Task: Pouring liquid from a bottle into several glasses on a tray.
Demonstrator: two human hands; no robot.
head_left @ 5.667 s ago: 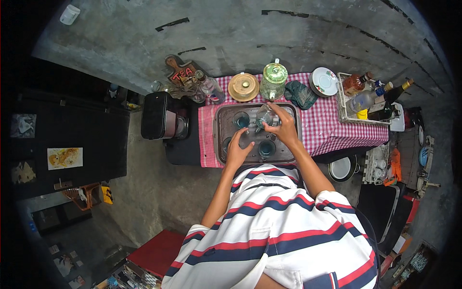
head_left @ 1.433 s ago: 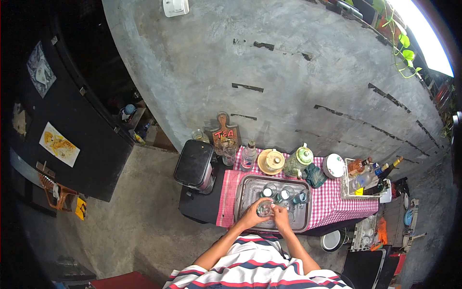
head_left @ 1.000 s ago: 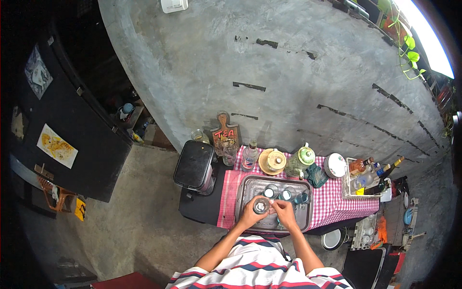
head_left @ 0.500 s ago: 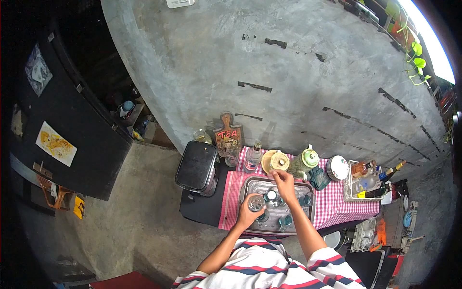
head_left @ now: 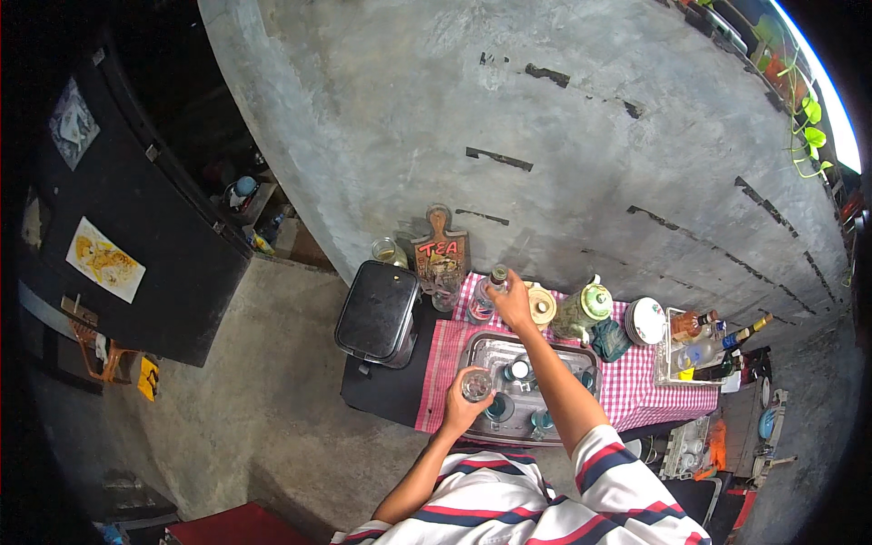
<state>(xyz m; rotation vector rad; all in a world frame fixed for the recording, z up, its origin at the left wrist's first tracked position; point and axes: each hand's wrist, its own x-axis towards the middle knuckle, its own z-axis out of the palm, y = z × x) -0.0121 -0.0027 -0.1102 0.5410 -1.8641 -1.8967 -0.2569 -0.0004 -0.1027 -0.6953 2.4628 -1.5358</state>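
Note:
My left hand (head_left: pixel 460 411) is closed round a clear drinking glass (head_left: pixel 477 383), held above the left side of a metal tray (head_left: pixel 565 440). Farther off, my right hand (head_left: pixel 512 300) grips the neck of a clear glass bottle (head_left: pixel 480 307) at the back of the table; its fingers partly cover the bottle. Inside the tray are several bluish glasses, among them a near glass (head_left: pixel 499 409) and another glass (head_left: pixel 541 421). A small white-topped container (head_left: pixel 518 371) sits in the tray's middle. My right forearm hides part of the tray.
Behind the tray stand a lidded beige pot (head_left: pixel 541 307), a green teapot (head_left: pixel 581 309), a dark cloth (head_left: pixel 610 340) and stacked plates (head_left: pixel 646 321). A white basket of bottles (head_left: pixel 677 359) is at right. Left are a black lidded bin (head_left: pixel 377 311) and a wooden paddle-shaped board (head_left: pixel 441 250).
My right hand has moved from over the tray's far edge, left and away, to the bottle's neck and taken hold of it. The glass stays in my left hand.

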